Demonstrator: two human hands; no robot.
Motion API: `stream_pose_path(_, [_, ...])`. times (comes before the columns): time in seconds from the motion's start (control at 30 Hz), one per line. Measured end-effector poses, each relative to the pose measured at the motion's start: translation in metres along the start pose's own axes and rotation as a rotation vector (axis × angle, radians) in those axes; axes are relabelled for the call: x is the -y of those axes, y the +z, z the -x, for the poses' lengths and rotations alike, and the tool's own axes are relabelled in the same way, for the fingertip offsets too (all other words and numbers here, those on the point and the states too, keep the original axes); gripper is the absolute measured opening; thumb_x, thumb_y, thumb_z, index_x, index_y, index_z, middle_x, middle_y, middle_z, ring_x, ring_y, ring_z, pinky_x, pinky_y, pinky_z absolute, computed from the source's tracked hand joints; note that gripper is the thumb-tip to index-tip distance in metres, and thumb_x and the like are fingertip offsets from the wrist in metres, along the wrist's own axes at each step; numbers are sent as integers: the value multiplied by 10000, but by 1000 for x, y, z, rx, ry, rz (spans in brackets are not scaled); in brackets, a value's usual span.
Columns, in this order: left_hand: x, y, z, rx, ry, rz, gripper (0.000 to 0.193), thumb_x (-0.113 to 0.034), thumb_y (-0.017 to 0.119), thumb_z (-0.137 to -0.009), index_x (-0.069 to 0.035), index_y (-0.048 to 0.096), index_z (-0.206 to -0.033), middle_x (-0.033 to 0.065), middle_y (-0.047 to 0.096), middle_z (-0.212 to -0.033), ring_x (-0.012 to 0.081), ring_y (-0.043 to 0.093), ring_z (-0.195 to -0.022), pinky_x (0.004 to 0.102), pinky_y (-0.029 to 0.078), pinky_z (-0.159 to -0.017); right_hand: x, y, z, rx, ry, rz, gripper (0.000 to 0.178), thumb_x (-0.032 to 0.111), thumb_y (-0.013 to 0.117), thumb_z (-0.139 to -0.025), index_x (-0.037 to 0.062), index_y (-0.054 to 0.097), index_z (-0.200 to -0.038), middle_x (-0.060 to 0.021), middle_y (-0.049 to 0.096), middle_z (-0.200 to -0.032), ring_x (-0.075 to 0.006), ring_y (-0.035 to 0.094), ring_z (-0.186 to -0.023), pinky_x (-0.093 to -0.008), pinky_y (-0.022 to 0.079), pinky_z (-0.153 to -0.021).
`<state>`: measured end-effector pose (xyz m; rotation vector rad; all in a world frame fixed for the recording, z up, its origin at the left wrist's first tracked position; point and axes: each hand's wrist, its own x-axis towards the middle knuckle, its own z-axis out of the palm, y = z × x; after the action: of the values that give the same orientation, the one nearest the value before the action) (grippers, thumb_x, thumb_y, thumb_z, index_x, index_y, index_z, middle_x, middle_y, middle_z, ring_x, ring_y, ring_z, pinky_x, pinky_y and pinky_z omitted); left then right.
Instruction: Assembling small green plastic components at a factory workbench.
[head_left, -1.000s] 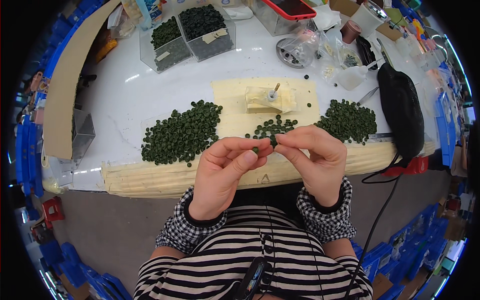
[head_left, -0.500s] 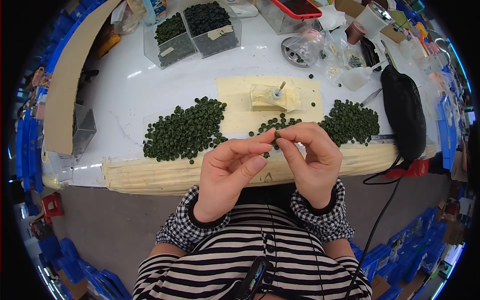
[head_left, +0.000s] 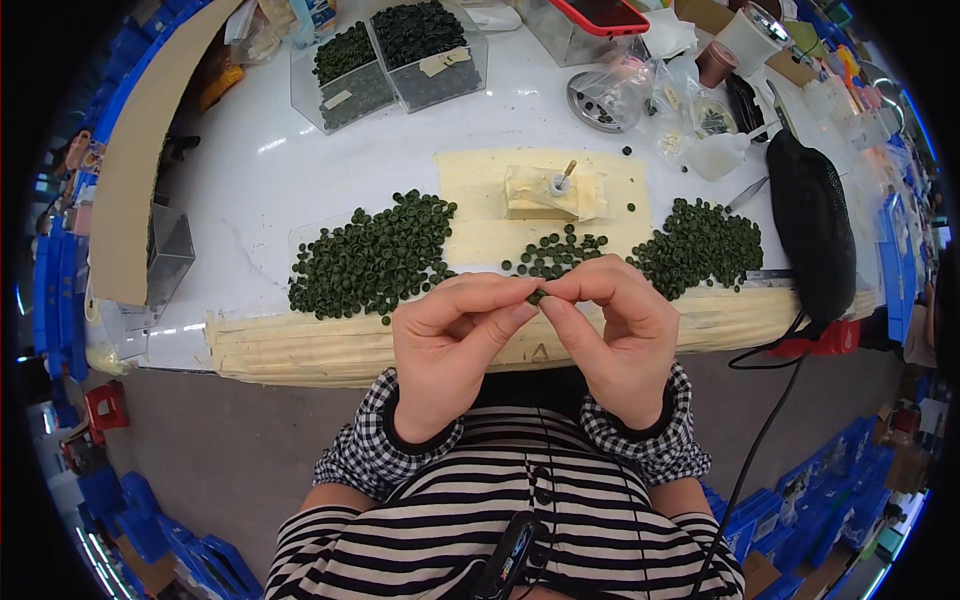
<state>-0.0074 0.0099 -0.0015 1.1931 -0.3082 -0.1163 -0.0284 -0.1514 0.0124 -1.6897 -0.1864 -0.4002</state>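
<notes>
A small dark green round piece [head_left: 538,297], like a button or cap, is held between my hands above the near edge of the table. My left hand [head_left: 440,345] pinches it from the left with thumb and forefinger. On the other side, my right hand [head_left: 625,335] grips it the same way, fingertips almost meeting the left ones. Finger pads cover most of the piece. Similar green pieces lie in a large left pile [head_left: 375,255], a right pile [head_left: 700,245] and a small middle group [head_left: 560,252] just beyond my fingers.
A tape-covered block [head_left: 535,192] holds a small white pot with a stick, on a cream sheet [head_left: 470,210]. Clear bins [head_left: 345,90] of dark pieces stand at the back left. A black mesh-covered object [head_left: 812,225] with a cable and tweezers [head_left: 747,193] lie at right.
My left fingertips have closed on the green piece from the left. My right hand has moved slightly left and down, bringing both hands' fingertips together.
</notes>
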Motion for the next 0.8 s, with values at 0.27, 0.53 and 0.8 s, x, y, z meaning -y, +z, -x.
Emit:
stream_pose_path(0.27, [-5, -1, -1, -13, 60, -174, 203, 86, 666, -851, 19, 709, -1038, 110, 687, -986, 122, 642, -877, 217, 513, -751, 6, 2, 1, -17, -63, 128, 150, -65, 706, -776, -18, 705, -918, -98, 666, -854, -171, 631, -749, -265, 497, -659])
stream_pose_path(0.53, [-6, -2, -4, -18, 4, -204, 208, 81, 664, -854, 21, 708, -1048, 99, 684, -983, 114, 637, -861, 217, 510, -743, 12, 4, 5, -15, -89, 198, 215, -81, 708, -772, -14, 717, -976, -102, 663, -854, -191, 623, -728, -268, 493, -635])
stream_pose_path(0.8, [-9, -5, -5, 41, 45, -253, 234, 77, 671, -847, 5, 710, -1067, 98, 679, -978, 120, 633, -877, 221, 502, -750, 7, -1, 6, 58, -64, 102, 233, -77, 703, -795, -10, 722, -1017, -94, 666, -871, -149, 615, -729, -242, 495, -628])
